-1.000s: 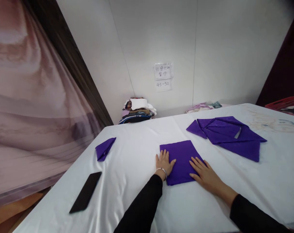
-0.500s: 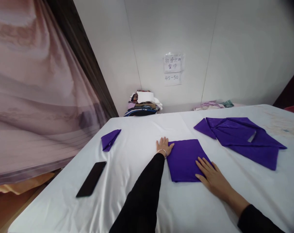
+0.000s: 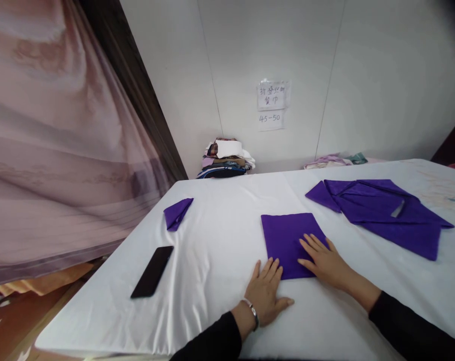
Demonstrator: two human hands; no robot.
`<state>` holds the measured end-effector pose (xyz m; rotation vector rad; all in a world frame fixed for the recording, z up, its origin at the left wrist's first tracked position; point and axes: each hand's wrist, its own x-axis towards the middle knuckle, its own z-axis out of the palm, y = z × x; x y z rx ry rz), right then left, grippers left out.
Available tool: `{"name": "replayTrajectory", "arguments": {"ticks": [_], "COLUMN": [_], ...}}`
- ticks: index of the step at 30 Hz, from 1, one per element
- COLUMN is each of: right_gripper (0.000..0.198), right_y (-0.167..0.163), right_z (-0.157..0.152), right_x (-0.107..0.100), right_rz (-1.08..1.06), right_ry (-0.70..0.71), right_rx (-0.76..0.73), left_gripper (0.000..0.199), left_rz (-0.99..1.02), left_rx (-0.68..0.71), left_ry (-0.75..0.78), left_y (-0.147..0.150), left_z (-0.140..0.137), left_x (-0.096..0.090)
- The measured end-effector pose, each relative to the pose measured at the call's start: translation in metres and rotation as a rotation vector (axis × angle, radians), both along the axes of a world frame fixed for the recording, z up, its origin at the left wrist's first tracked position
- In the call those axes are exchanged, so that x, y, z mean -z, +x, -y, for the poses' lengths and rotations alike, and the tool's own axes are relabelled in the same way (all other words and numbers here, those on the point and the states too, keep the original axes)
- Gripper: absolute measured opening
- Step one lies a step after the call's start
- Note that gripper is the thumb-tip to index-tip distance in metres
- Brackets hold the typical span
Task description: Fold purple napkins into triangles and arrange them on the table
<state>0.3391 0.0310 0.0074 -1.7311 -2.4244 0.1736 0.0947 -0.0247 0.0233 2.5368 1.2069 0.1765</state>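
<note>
Cloth (image 3: 287,235), purple, lying flat and folded on the near middle part of the bench (image 3: 223,240), whose white cover shows all round it. The outline is close to square, so a long axis cannot be told with confidence. The far edge runs left to right, roughly in line with the bench's far side; the left edge slants, its near end lying farther right than its far end.

The right hand (image 3: 323,263) rests palm down over the right-hand part, its fingers slightly spread and pointing toward the far left, the thumb pointing left across the fabric. The left hand (image 3: 265,296) lies mostly on the bench, its fingers straight and pointing away from the wearer, the tips meeting the left edge close to the near corner; its thumb stands wide, pointing right. Neither hand grips anything. A bracelet (image 3: 253,311) circles the left wrist.

To the left lie a small purple bundle (image 3: 178,213), its narrow tip toward the far right, and a phone (image 3: 152,271), its long axis slanting the same way. At right, a layered purple heap (image 3: 381,208) stretches from far left to near right.
</note>
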Motion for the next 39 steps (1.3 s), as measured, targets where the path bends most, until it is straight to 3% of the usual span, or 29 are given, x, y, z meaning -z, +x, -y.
{"name": "replayTrajectory", "arguments": {"ticks": [4, 7, 15, 22, 27, 31, 39], "right_gripper": [0.065, 0.066, 0.067, 0.068, 0.069, 0.069, 0.064], "right_y": [-0.063, -0.099, -0.125, -0.132, -0.129, -0.113, -0.032], "right_z": [-0.019, -0.043, -0.121, -0.143, -0.131, -0.101, -0.013], "right_x": [-0.020, -0.017, 0.000, 0.000, -0.004, -0.008, 0.003], "right_rz": [-0.082, -0.095, -0.041, -0.026, -0.014, -0.037, -0.059], "right_ry": [-0.004, -0.095, -0.107, -0.107, -0.110, -0.101, -0.055], "right_rx": [-0.297, -0.413, -0.321, -0.242, -0.219, -0.246, -0.125], "left_gripper": [0.075, 0.077, 0.070, 0.072, 0.076, 0.077, 0.079], "left_rz": [-0.010, -0.004, -0.014, -0.025, -0.035, -0.029, -0.057], "left_rx": [-0.019, -0.028, 0.012, 0.023, 0.014, 0.002, -0.012], "left_ry": [-0.049, -0.074, -0.018, -0.019, -0.029, -0.037, 0.000], "left_y": [0.002, 0.004, 0.001, 0.002, 0.003, 0.003, 0.003], "left_z": [-0.003, -0.004, -0.004, -0.007, -0.008, -0.008, -0.009], "left_x": [-0.001, -0.001, 0.011, 0.016, 0.011, 0.008, 0.012]}}
